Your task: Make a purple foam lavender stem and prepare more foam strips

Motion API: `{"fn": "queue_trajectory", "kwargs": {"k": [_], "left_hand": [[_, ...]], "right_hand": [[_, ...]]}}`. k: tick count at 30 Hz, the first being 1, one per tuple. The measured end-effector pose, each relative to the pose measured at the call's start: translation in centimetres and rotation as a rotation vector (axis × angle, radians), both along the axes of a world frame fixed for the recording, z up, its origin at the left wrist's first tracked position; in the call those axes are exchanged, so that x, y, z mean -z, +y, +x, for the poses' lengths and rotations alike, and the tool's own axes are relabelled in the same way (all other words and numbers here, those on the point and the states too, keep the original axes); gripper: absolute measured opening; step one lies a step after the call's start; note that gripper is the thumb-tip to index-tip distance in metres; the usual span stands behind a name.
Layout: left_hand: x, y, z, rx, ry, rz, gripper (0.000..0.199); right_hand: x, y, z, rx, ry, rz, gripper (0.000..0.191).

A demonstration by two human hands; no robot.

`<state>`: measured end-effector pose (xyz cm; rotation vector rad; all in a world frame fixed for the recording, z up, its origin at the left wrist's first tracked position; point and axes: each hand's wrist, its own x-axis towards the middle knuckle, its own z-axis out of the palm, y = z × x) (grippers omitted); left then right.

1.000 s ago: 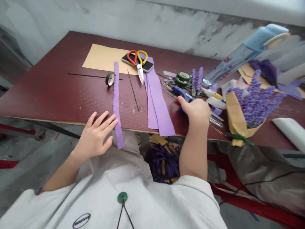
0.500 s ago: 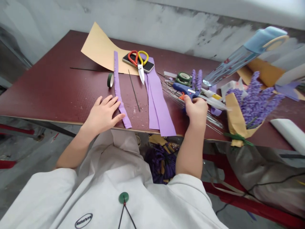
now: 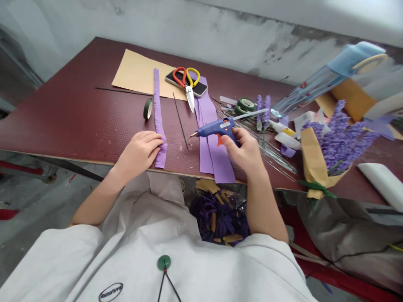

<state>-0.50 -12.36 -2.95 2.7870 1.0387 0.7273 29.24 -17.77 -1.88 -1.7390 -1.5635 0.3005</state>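
My right hand (image 3: 244, 150) grips a blue hot glue gun (image 3: 217, 127) with an orange trigger and a glue stick out of its back. Its nozzle points left, above the purple paper sheets (image 3: 209, 157). My left hand (image 3: 140, 150) has its fingers bent together on the lower part of a fringed purple paper strip (image 3: 157, 100), close to the table's front edge; the thumb is hidden. Between the hands lies a thin dark wire stem (image 3: 180, 119). Left of the strip, a roll of dark green tape (image 3: 147, 109) stands on its edge.
Red-and-yellow-handled scissors (image 3: 189, 90) lie on a phone (image 3: 201, 89), beside tan paper (image 3: 132, 69). To the right are tape rolls (image 3: 245, 105), wires (image 3: 277, 157), a leaning clear-blue bottle (image 3: 327, 75) and a wrapped lavender bouquet (image 3: 315, 155). Another person's leg (image 3: 333, 226) shows below.
My right hand has lifted the glue gun from among the wires and swung it left, nozzle forward. My left hand's fingers have gone from spread to closed on the strip. The tan paper now lies flatter.
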Motion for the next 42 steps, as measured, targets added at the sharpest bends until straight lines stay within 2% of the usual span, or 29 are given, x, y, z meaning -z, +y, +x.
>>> {"fn": "queue_trajectory", "kwargs": {"k": [5, 8, 13, 19, 23, 31, 33, 36, 42], "left_hand": [[-0.4, -1.0, -0.6, 0.014, 0.085, -0.051, 0.044], [-0.9, -1.6, -1.1, 0.050, 0.145, -0.070, 0.059], [-0.7, -1.7, -1.5, 0.178, 0.210, -0.075, 0.060], [-0.6, -1.8, -1.2, 0.111, 0.262, -0.095, 0.060], [-0.7, -1.1, -1.0, 0.071, 0.279, -0.105, 0.057], [-1.1, 0.5, -1.9, 0.184, 0.322, -0.091, 0.053], [-1.2, 0.7, -2.2, 0.165, 0.306, -0.038, 0.054], [-1.2, 1.4, -2.8, 0.058, 0.280, 0.014, 0.056], [-1.0, 2.0, -3.4, -0.052, 0.298, -0.033, 0.063]], "right_hand": [[-1.1, -1.1, -3.4, 0.008, -0.198, -0.120, 0.065], [-1.0, -1.6, -4.3, 0.007, -0.235, -0.144, 0.069], [-0.8, -2.6, -4.5, 0.019, -0.266, -0.104, 0.064], [-0.7, -3.0, -5.0, 0.003, -0.292, -0.121, 0.050], [-0.3, -2.5, -5.1, -0.007, -0.296, -0.148, 0.045], [0.3, -2.1, -4.9, -0.010, -0.352, -0.165, 0.049], [0.2, -2.2, -4.9, -0.014, -0.360, -0.165, 0.048], [0.3, -2.2, -4.8, -0.022, -0.369, -0.146, 0.046], [0.2, -2.2, -4.9, -0.013, -0.352, -0.160, 0.046]]}}
